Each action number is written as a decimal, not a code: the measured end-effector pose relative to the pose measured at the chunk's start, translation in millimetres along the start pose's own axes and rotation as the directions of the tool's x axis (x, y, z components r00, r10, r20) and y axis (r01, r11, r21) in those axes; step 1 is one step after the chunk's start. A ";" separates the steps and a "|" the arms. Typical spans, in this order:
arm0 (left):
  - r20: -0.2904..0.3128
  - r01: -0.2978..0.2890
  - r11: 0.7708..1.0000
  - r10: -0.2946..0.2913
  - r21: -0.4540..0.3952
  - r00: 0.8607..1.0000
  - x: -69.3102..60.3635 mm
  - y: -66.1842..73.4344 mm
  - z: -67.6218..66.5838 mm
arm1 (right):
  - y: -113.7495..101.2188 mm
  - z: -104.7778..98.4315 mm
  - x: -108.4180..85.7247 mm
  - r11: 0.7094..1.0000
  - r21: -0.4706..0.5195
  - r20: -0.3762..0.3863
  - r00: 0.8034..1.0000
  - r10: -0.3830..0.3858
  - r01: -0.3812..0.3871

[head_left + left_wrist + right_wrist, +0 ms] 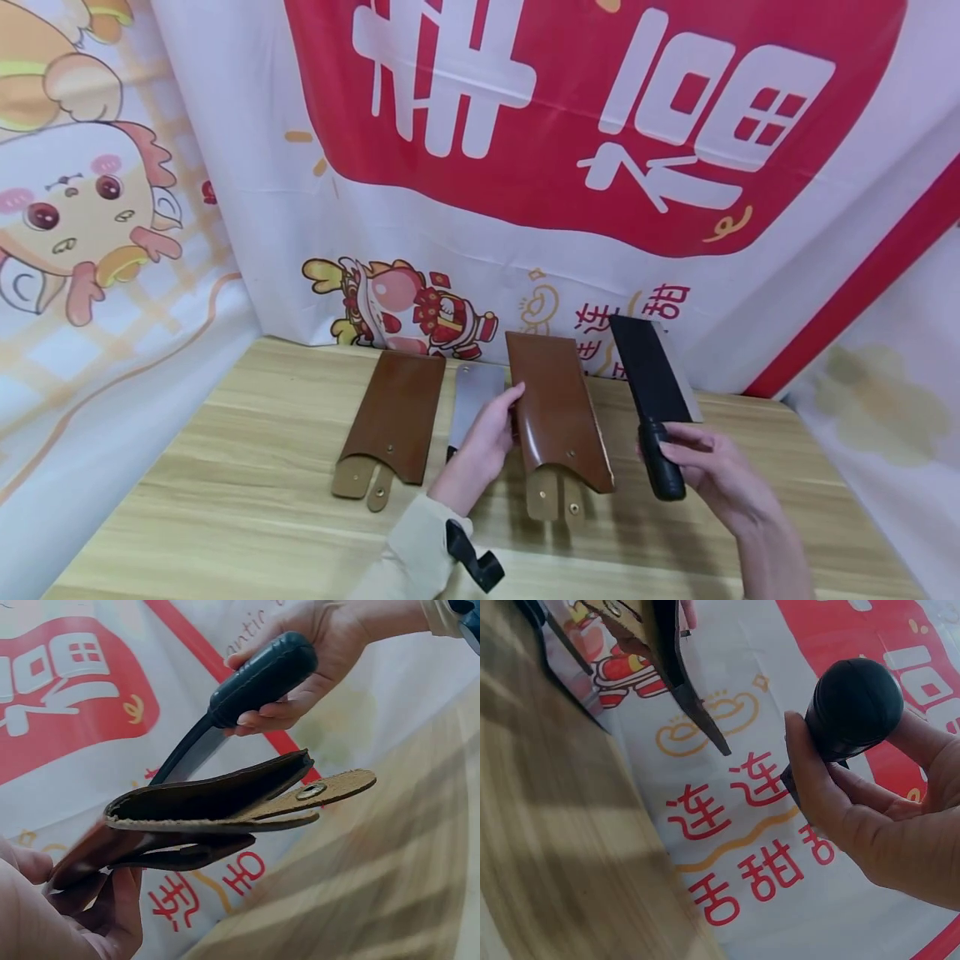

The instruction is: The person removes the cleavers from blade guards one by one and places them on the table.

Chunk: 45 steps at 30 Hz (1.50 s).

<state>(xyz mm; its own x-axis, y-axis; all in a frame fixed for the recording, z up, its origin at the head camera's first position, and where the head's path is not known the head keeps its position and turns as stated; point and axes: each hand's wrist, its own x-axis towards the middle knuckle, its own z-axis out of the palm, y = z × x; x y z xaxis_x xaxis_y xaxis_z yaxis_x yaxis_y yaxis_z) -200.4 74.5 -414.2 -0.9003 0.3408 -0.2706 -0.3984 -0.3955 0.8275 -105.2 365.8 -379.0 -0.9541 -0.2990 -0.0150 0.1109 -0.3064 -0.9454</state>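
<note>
My left hand (486, 437) grips a brown leather knife sheath (555, 408) by its left edge, holding it above the table. The sheath's mouth faces me, and the left wrist view shows it gaping, with a snap strap (341, 789) sticking out. To the right, a cleaver (651, 367) with a dark blade face and black handle (855, 709) is pinched by my right hand (723, 471) between thumb and fingers. Its blade points away from me, apart from the sheath. Behind my left hand lies another cleaver (480, 396), its handle mostly hidden.
A second brown leather sheath (397, 408) lies on the wooden table (225, 492) at the left, its straps toward me. A printed cloth (465, 200) hangs along the table's back edge, and more cloth hangs at both sides.
</note>
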 end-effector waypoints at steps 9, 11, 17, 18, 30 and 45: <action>-0.021 0.012 0.993 -0.010 0.113 1.000 11.6 -18.5 0.4 | 7.1 -8.1 4.6 0.990 -0.084 -0.050 0.993 0.110 -0.114; -0.038 0.015 0.990 -0.010 0.138 0.999 13.5 -22.0 -0.3 | 9.5 -9.6 5.5 0.984 -0.115 -0.051 0.990 0.134 -0.139; -0.068 0.011 0.979 0.003 0.201 0.998 17.5 -30.9 -1.7 | 16.5 -11.0 8.1 0.947 -0.216 -0.128 0.968 0.216 -0.240; -0.074 0.010 0.978 0.006 0.209 0.997 18.0 -32.2 -1.4 | 17.4 -11.1 8.7 0.941 -0.220 -0.138 0.963 0.232 -0.258; -0.090 0.064 0.923 -0.032 0.378 0.995 19.4 -35.9 -3.5 | 26.3 -21.0 9.4 0.921 -0.276 -0.060 0.961 0.269 -0.276; -0.105 -0.079 0.837 0.161 0.541 0.981 25.1 -36.6 -6.8 | 33.4 -17.2 10.9 0.829 -0.436 -0.171 0.936 0.307 -0.351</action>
<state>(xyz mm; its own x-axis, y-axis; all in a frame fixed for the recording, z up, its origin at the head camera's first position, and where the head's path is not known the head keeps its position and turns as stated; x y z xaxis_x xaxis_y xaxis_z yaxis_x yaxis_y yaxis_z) -209.6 91.7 -454.6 -0.9660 0.1813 -0.1844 -0.1677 0.1034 0.9804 -116.6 367.8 -416.4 -0.9069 -0.2198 -0.3595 0.3053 0.2452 -0.9201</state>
